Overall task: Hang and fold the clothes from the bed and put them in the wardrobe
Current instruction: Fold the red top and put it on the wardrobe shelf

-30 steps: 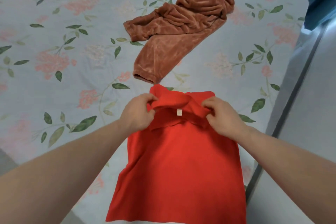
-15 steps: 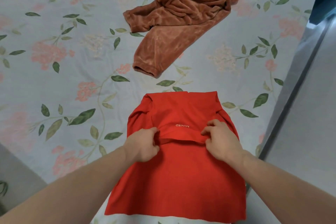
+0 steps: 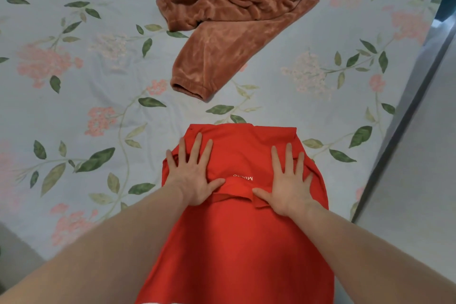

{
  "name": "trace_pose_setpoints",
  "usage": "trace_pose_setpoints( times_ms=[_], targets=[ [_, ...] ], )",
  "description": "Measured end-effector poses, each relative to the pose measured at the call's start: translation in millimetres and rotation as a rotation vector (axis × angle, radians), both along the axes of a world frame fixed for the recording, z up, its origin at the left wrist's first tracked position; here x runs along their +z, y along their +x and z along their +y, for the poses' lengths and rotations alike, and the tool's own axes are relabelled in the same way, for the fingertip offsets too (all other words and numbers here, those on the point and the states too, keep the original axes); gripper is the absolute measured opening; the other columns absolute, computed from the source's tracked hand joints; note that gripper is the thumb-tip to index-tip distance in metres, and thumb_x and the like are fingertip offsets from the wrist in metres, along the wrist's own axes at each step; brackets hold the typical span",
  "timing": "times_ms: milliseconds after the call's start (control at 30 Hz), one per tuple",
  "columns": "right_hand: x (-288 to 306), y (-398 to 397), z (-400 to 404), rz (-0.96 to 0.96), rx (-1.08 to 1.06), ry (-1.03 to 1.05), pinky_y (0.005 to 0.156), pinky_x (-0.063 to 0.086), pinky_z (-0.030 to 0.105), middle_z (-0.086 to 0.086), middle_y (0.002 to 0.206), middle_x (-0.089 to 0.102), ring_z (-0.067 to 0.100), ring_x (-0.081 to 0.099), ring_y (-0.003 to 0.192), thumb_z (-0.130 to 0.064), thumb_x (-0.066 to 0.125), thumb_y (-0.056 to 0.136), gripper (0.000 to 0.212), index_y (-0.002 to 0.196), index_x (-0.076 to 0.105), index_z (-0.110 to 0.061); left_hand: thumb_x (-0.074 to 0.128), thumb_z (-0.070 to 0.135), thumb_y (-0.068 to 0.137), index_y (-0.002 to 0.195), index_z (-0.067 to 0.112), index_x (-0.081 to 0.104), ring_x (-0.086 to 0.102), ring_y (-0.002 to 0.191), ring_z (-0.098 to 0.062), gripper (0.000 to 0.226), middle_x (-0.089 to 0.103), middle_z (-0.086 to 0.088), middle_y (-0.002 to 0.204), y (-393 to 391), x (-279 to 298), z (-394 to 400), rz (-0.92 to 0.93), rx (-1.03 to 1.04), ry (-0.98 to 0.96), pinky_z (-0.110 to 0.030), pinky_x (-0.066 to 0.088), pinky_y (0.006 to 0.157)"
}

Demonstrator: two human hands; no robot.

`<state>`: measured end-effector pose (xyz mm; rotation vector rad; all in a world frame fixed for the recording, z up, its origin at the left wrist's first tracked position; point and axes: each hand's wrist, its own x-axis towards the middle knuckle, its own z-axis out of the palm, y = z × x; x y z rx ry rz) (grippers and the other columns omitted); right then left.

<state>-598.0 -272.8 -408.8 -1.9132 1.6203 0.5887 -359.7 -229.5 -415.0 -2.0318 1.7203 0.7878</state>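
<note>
While both palms press flat, fingers spread, gripping nothing, my left hand (image 3: 195,177) and right hand (image 3: 290,181) smooth the red shirt (image 3: 237,242) at the bed (image 3: 74,106) near edge; soft, limp cloth, best pinched at the fold corners.

A floral bedsheet (image 3: 74,96) covers the bed; pale grey floor (image 3: 419,180) lies at right, evenly lit.

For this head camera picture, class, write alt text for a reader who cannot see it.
Two hands, left hand and right hand, press flat on a folded red shirt on a flowered bed sheet. Brown trousers lie crumpled beyond it.
</note>
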Motion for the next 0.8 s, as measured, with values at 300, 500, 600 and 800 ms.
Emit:
trace_pose_setpoints(
  times_ms=[300, 500, 600, 800],
  targets=[
    [-20, 5, -7, 0.088, 0.019, 0.089, 0.115, 0.003, 0.074, 0.011, 0.145, -0.059, 0.045, -0.041, 0.142, -0.099, 0.044, 0.063, 0.142, 0.142, -0.049, -0.026, 0.027, 0.107, 0.052, 0.135, 0.030, -0.053, -0.046, 0.137, -0.043, 0.139, -0.064, 0.000, 0.139, -4, -19, -15, -0.048, 0.012, 0.210, -0.074, -0.010, 0.113],
    [-29, 9, -12, 0.114, 0.016, 0.115, 0.113, 0.001, 0.076, 0.014, 0.142, -0.061, 0.049, -0.043, 0.139, -0.101, 0.039, 0.059, 0.143, 0.137, -0.052, -0.022, 0.033, 0.105, 0.054, 0.135, 0.026, -0.053, -0.051, 0.131, -0.046, 0.142, -0.066, -0.005, 0.136, -7, -23, -20, -0.060, 0.021, 0.260, -0.077, -0.012, 0.110],
    [-31, 10, -13, 0.123, 0.019, 0.130, 0.113, 0.001, 0.077, 0.015, 0.141, -0.061, 0.050, -0.043, 0.138, -0.101, 0.037, 0.059, 0.143, 0.135, -0.055, -0.023, 0.030, 0.105, 0.054, 0.136, 0.024, -0.052, -0.051, 0.131, -0.048, 0.141, -0.065, -0.007, 0.137, -8, -23, -21, -0.069, 0.016, 0.265, -0.078, -0.013, 0.109],
    [-33, 11, -15, 0.129, 0.027, 0.114, 0.113, 0.000, 0.076, 0.016, 0.141, -0.061, 0.051, -0.043, 0.138, -0.101, 0.036, 0.059, 0.142, 0.134, -0.056, -0.023, 0.029, 0.104, 0.055, 0.134, 0.023, -0.053, -0.052, 0.130, -0.049, 0.140, -0.066, -0.009, 0.136, -8, -25, -23, -0.079, 0.005, 0.262, -0.079, -0.012, 0.109]
  ],
)
